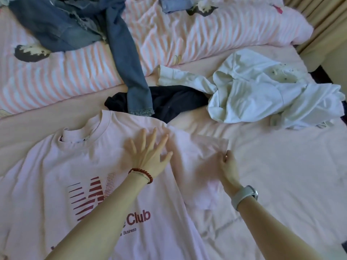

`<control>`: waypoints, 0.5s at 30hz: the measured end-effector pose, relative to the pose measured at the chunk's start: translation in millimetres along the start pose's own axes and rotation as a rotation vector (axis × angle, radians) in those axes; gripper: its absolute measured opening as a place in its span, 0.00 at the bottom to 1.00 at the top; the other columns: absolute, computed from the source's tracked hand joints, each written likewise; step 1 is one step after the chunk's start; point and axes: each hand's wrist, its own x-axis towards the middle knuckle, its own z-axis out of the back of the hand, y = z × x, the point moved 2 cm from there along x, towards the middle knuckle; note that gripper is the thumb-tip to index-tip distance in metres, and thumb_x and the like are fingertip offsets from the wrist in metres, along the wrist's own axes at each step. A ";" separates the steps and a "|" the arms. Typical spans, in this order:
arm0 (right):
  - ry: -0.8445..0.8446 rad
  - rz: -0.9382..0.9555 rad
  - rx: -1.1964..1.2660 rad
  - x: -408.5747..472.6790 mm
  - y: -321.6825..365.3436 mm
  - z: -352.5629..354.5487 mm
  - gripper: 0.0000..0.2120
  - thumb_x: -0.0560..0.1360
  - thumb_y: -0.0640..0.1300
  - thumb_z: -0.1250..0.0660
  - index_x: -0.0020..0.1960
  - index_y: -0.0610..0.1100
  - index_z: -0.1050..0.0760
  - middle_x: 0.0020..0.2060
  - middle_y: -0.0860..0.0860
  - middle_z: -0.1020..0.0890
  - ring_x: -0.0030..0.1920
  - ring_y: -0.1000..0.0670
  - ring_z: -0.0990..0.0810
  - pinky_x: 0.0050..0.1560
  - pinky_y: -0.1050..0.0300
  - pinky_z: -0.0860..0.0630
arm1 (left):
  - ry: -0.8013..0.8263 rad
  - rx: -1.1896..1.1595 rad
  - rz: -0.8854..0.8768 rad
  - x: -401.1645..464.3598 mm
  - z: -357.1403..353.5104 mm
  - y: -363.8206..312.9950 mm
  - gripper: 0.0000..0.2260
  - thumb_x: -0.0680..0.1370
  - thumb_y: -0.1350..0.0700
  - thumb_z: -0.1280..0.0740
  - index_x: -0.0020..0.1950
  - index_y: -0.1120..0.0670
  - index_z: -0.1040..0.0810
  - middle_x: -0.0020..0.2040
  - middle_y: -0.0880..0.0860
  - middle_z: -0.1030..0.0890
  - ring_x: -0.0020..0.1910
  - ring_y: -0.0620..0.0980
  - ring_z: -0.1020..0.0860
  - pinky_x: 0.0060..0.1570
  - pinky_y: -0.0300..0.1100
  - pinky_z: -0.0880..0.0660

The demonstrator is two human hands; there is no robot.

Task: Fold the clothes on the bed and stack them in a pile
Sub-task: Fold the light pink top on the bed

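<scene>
Pressing left hand [148,152] flat on pink T-shirt [56,166]; right hand [228,166] pinching sleeve.

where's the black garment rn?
Head view, centre: the black garment lies crumpled on the sheet just beyond the pink tee's collar, under the jeans leg, left of the white shirt.

A pink T-shirt [62,166] (red letters on its front) lies flat, face up, on the bed. Behind it lie blue jeans [120,53], a dark cloth [174,102] and a crumpled white shirt [262,91].
</scene>
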 end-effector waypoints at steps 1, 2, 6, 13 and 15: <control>-0.078 0.114 0.004 6.5 7.2 13.4 0.09 0.78 0.38 0.45 0.39 0.44 0.36 0.28 0.52 0.32 0.29 0.50 0.34 0.33 0.55 0.42 | -0.017 0.008 -0.032 3.3 1.1 -4.9 0.27 0.77 0.37 0.50 0.75 0.38 0.53 0.77 0.47 0.58 0.75 0.54 0.63 0.66 0.65 0.64; -0.147 0.211 -0.002 14.3 16.8 27.5 0.08 0.79 0.39 0.45 0.41 0.43 0.34 0.28 0.53 0.32 0.29 0.50 0.34 0.33 0.55 0.43 | -0.037 0.028 -0.075 6.6 2.0 -10.2 0.27 0.77 0.37 0.49 0.75 0.39 0.52 0.77 0.47 0.57 0.75 0.54 0.62 0.66 0.65 0.65; -0.103 0.248 -0.081 63.9 34.2 56.9 0.10 0.79 0.44 0.43 0.51 0.39 0.26 0.38 0.44 0.20 0.40 0.43 0.24 0.42 0.51 0.28 | -0.021 0.148 -0.150 27.6 -2.0 -30.4 0.27 0.78 0.38 0.48 0.75 0.39 0.54 0.77 0.50 0.57 0.75 0.56 0.61 0.65 0.67 0.62; 0.194 -0.070 0.013 30.7 -36.5 44.1 0.19 0.73 0.56 0.33 0.53 0.41 0.26 0.43 0.49 0.21 0.41 0.53 0.23 0.37 0.63 0.30 | 0.122 0.277 -0.050 46.6 -25.6 -37.2 0.28 0.76 0.34 0.59 0.74 0.39 0.62 0.76 0.51 0.63 0.74 0.57 0.64 0.65 0.67 0.59; 0.166 -0.049 0.078 20.5 -40.9 41.2 0.14 0.73 0.51 0.32 0.53 0.43 0.27 0.43 0.49 0.21 0.40 0.53 0.23 0.33 0.65 0.29 | 0.138 0.292 -0.061 48.8 -24.5 -36.1 0.28 0.76 0.34 0.59 0.73 0.38 0.62 0.76 0.50 0.62 0.74 0.57 0.63 0.66 0.66 0.57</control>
